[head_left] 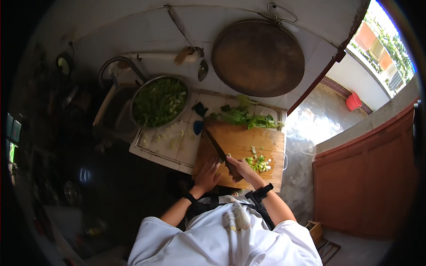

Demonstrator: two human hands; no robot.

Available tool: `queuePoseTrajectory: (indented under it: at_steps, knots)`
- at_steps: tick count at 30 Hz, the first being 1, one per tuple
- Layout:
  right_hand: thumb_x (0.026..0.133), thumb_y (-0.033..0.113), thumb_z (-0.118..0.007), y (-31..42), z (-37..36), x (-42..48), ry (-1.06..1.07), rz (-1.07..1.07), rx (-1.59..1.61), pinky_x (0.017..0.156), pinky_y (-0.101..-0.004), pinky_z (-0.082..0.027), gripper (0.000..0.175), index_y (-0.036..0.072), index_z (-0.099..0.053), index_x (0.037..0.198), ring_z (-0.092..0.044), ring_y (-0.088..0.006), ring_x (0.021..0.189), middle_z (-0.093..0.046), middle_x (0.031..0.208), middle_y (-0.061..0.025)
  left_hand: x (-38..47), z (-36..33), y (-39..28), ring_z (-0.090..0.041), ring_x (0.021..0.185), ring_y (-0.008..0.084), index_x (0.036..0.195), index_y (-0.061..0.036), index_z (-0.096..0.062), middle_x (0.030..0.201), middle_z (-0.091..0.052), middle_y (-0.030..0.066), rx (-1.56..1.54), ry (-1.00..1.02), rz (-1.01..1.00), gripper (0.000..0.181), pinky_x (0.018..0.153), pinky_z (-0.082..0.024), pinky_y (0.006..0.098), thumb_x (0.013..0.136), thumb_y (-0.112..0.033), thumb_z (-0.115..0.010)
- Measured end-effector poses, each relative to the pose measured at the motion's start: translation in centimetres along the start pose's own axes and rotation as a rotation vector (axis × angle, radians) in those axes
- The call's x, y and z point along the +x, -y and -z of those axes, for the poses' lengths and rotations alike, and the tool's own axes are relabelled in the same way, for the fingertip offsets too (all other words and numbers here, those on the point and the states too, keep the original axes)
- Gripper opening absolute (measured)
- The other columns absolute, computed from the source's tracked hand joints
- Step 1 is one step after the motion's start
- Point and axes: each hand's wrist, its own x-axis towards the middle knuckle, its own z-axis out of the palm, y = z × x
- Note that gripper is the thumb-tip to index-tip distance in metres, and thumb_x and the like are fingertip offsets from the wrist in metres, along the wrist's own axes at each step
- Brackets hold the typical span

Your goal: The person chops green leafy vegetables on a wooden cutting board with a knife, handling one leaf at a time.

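Note:
My right hand point(244, 169) grips the dark handle of a kitchen knife point(214, 143), whose blade slants up and left across a wooden cutting board point(238, 138). Flat on the board's left part lies my left hand point(207, 174), fingers stretched out close beside the blade. A few green bits show near its fingertips; whatever may be under the palm is hidden. Chopped leafy greens point(259, 164) form a small pile to the right of my right hand. Whole leaves point(246, 116) rest along the board's far edge.
A metal basin point(133, 114) heaped with cut greens stands at the sink point(114, 109) under a curved faucet point(111, 61). Light scraps point(171, 138) dot the tiled counter point(159, 151). A large round pan or lid point(258, 58) and a ladle point(202, 69) hang on the wall.

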Motion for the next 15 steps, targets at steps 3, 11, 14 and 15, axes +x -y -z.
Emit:
queuePoseTrajectory:
  at_steps: [3, 11, 14, 15]
  knots:
    - [0.085, 0.046, -0.048, -0.7, 0.8, -1.1, -0.008, -0.008, 0.022, 0.035, -0.0272, -0.044, 0.043, 0.004, -0.055, 0.088, -0.052, -0.0183, 0.037, -0.054, 0.058, -0.0065, -0.1, 0.6, -0.3, -0.033, 0.123, 0.0306, 0.128, -0.0034, -0.037, 0.133, -0.035, 0.0168, 0.006, -0.017, 0.001, 0.053, 0.101, -0.028, 0.0395, 0.081, -0.023, -0.053]
    - [0.084, 0.043, -0.052, -1.9, 0.4, -5.8, 0.045, 0.001, 0.051, 0.033, -0.0261, -0.042, 0.042, 0.001, -0.052, 0.085, -0.05, -0.0167, 0.037, -0.053, 0.058, -0.0068, -1.5, -0.2, 0.1, -0.041, 0.115, 0.035, 0.124, -0.0045, -0.043, 0.127, -0.039, 0.0201, -0.239, -0.231, 0.173, 0.05, 0.094, -0.035, 0.0397, 0.079, -0.021, -0.054]
    - [0.086, 0.043, -0.049, -2.3, -0.1, -6.3, 0.019, -0.044, 0.018, 0.033, -0.0252, -0.04, 0.041, 0.002, -0.052, 0.087, -0.05, -0.0161, 0.036, -0.053, 0.057, -0.0064, -1.1, 0.6, -0.6, -0.047, 0.091, 0.0347, 0.11, -0.0048, -0.054, 0.098, -0.047, 0.0171, -0.095, -0.248, 0.119, 0.037, 0.078, -0.04, 0.0398, 0.077, -0.021, -0.056]
    - [0.085, 0.044, -0.05, -2.1, -0.3, -6.1, 0.018, -0.042, -0.015, 0.033, -0.0254, -0.04, 0.042, 0.002, -0.053, 0.087, -0.05, -0.0161, 0.037, -0.053, 0.057, -0.0065, -0.9, 0.6, -0.4, -0.047, 0.083, 0.0328, 0.102, -0.0049, -0.058, 0.088, -0.047, 0.0151, -0.087, -0.213, 0.119, 0.031, 0.072, -0.041, 0.0394, 0.076, -0.021, -0.057]
